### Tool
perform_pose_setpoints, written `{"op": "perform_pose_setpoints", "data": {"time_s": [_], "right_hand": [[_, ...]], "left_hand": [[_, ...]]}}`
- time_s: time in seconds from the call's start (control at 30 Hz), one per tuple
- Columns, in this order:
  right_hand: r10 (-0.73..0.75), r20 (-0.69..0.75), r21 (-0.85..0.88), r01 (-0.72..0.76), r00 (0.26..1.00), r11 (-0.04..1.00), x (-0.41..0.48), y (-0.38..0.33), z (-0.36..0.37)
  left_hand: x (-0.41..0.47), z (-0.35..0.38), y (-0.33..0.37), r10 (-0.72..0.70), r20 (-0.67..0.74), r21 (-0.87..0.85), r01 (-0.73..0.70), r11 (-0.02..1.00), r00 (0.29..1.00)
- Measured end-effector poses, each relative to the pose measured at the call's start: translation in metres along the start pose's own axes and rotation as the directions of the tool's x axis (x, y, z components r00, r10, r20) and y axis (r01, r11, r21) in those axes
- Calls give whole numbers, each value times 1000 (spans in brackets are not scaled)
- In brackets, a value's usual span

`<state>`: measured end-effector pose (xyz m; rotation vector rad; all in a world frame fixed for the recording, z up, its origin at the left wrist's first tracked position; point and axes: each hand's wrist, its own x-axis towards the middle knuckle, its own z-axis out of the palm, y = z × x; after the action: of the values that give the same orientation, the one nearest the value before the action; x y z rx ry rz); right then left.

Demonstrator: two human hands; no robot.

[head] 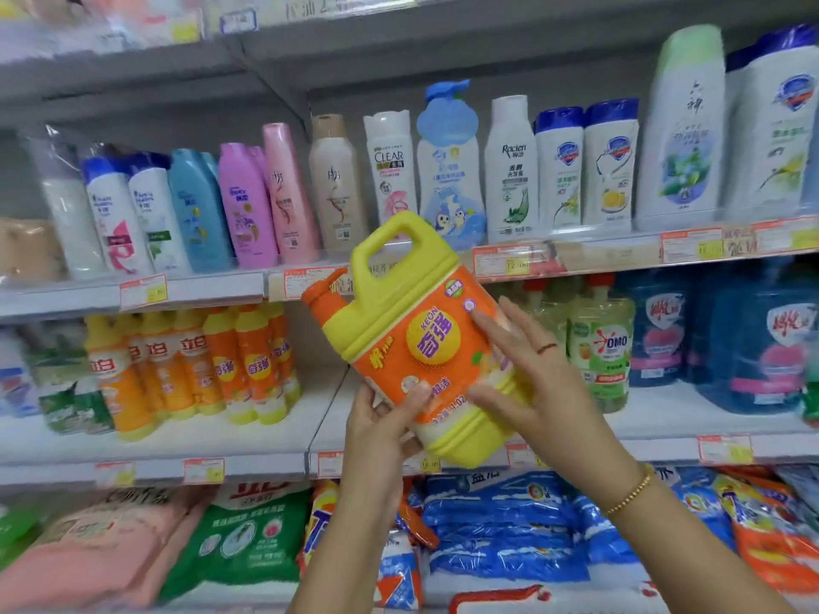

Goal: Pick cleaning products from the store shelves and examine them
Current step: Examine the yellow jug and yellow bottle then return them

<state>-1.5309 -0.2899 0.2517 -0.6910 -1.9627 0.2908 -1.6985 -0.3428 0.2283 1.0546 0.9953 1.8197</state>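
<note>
A big yellow detergent jug with an orange label, orange cap and moulded handle hangs tilted in front of the shelves, cap end up and to the left. My left hand grips its lower left edge, thumb curled over the label. My right hand lies flat against the jug's right side, fingers straight and spread across the label. A ring and a gold bracelet are on that hand and wrist.
Behind the jug, shampoo bottles fill the upper shelf. Orange dish-soap bottles stand on the middle shelf at left, green OMO bottles and blue jugs at right. Detergent bags lie along the bottom.
</note>
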Motion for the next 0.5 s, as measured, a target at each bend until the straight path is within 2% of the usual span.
{"op": "perform_pose_setpoints", "data": {"time_s": [0.03,0.1,0.17,0.27,0.33,0.43,0.5], "right_hand": [[-111,5,-160,111,994,981,-7,0,10],[-303,83,-409,310,949,858,-21,7,29],[-400,75,-494,382,913,781,-28,13,45],[-517,-162,-496,383,841,779,-20,10,55],[-570,-236,-466,423,787,777,-12,6,54],[-519,-255,-278,452,816,847,-9,-2,50],[-394,-276,-68,392,876,918,-14,-13,56]], "left_hand": [[0,0,1,-14,-17,-47,13,999,1000],[-1,-3,7,-17,-19,-121,15,992,1000],[-2,-6,13,-7,5,-149,8,989,1000],[-7,-12,20,14,98,-160,2,987,995],[-6,-17,24,44,154,-158,-19,987,987],[-3,-19,33,122,138,-242,-86,966,983],[3,-20,35,183,137,-305,-134,943,974]]}}
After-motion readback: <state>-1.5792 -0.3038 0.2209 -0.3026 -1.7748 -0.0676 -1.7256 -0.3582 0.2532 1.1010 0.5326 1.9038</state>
